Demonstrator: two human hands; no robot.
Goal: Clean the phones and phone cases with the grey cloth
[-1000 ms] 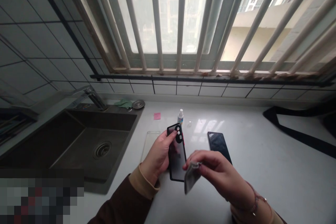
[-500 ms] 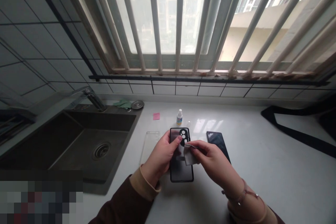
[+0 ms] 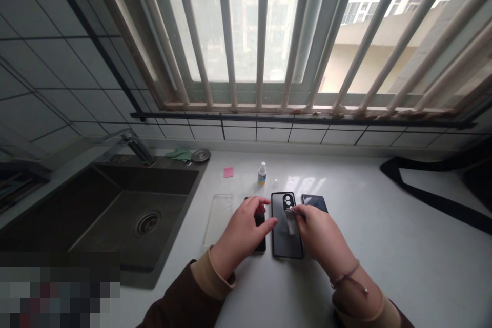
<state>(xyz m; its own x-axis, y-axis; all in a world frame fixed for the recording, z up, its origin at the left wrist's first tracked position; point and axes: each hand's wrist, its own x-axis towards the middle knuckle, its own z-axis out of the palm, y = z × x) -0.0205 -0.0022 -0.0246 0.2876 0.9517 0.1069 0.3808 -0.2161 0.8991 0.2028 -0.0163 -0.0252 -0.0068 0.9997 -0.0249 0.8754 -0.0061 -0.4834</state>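
Observation:
A black phone case (image 3: 283, 238) with a round camera cut-out lies flat on the white counter (image 3: 384, 246). My right hand (image 3: 323, 238) pinches a small grey cloth (image 3: 292, 221) and presses it on the case. My left hand (image 3: 242, 230) rests with its fingers spread over a dark phone (image 3: 261, 243) just left of the case, its index fingertip touching the case's left edge. Most of that phone is hidden under the hand. A second dark phone (image 3: 314, 202) lies beyond my right hand.
A clear case (image 3: 219, 212) lies left of my hands beside the dark sink (image 3: 126, 205) and its tap (image 3: 134, 146). Farther back stand a small dropper bottle (image 3: 262, 173) and a pink note (image 3: 228, 172). A black strap (image 3: 423, 189) crosses the counter at right.
The black case went from upright in my left hand down flat onto the counter, shifted right. My left hand let go and settled on the dark phone. The cloth moved onto the case.

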